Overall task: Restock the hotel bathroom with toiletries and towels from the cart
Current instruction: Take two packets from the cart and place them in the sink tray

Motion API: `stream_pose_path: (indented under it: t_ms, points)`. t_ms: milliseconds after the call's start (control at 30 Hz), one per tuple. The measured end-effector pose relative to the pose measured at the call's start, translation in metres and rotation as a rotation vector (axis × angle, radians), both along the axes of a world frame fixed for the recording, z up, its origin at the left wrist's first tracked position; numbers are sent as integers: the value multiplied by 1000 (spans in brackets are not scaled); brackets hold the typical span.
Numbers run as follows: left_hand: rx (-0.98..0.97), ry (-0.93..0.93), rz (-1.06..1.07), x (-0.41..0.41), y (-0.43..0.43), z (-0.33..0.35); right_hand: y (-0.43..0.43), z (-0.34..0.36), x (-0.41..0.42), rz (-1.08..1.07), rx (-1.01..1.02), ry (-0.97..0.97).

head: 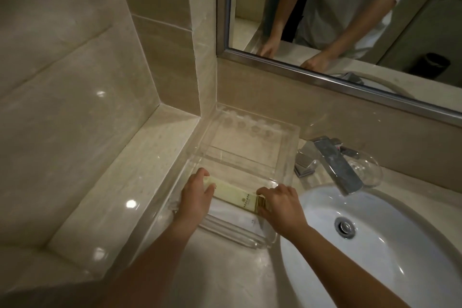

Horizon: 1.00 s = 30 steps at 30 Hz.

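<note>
Toiletry packet (235, 195), pale yellow and long, lies flat in the near compartment of the clear tray (285, 157) on the counter, just beside the sink (375, 245). The left hand (197, 192) curls over its left end and the right hand (280, 201) pinches the right end. An uneven release would likely leave it crooked, and a hard push could slide the light tray toward the basin.

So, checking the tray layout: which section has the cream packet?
The nearest section holds the cream packet; the middle section and the holed back strip look bare.
</note>
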<state>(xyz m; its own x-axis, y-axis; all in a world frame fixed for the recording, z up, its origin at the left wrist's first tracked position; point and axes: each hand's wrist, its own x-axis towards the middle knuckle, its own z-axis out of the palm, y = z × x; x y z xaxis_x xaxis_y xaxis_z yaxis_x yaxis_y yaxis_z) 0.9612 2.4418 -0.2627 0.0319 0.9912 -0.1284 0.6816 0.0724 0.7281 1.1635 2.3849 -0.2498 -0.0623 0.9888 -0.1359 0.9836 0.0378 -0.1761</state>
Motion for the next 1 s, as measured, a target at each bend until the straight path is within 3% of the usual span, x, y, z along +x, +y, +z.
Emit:
stream_pose_path:
  t_ms: [333, 500, 633, 733, 1000]
  points:
    - [48, 462, -144, 13, -6, -12, -3, -1, 3, 75, -19, -119]
    - [68, 364, -313, 12, -11, 7, -4, 12, 9, 78, -18, -63]
    - [-147, 132, -523, 5, -24, 39, -3, 34, 8, 109, -84, 73]
    - [-230, 146, -591, 0, -37, 62, -4, 49, 6, 112, -178, 181]
    - [-382, 222, -482, -20, -91, 108, -22, 80, 0, 296, -386, 233]
